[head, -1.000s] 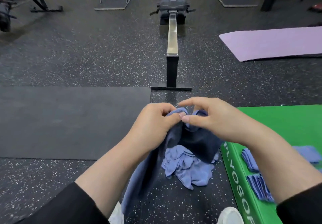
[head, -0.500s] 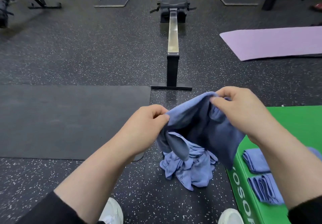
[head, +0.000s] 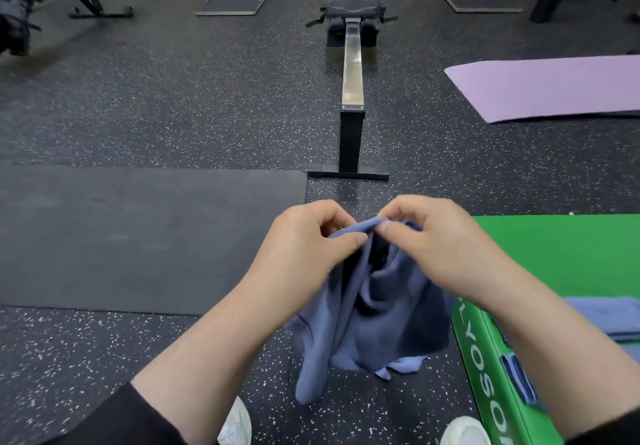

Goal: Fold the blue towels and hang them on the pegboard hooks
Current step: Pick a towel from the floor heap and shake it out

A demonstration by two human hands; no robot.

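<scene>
Towel (head: 374, 309), blue, hangs from both hands above the speckled floor (head: 173, 98), its upper edge gathered into a narrow ridge between them. The left hand (head: 304, 247) pinches that edge between thumb and curled fingers, and the right hand (head: 440, 240) pinches it just beside, thumb tip against the cloth, so the two grips nearly touch. Each grip is clenched on the towel. Below the hands the cloth falls in loose folds, with one long tail reaching down toward the lower middle of the view, between two white shoes (head: 239, 424). A paler blue bit of cloth (head: 405, 365) shows under the towel's lower right edge; whether it is part of the same towel or another one cannot be told.

Both forearms reach forward from the bottom corners and converge at the towel, bare to the black sleeves (head: 114, 420). The knuckles of both hands face up, the wrists roughly level.

To the right lies a green box (head: 554, 254) with white letters on its side, and on its top a folded towel (head: 602, 316) rests beside the right forearm; another blue piece (head: 519, 379) lies at the box's near edge. A black mat (head: 138, 237) lies to the left, a rowing machine (head: 351, 74) straight ahead, and a purple mat (head: 554, 88) at far right.
</scene>
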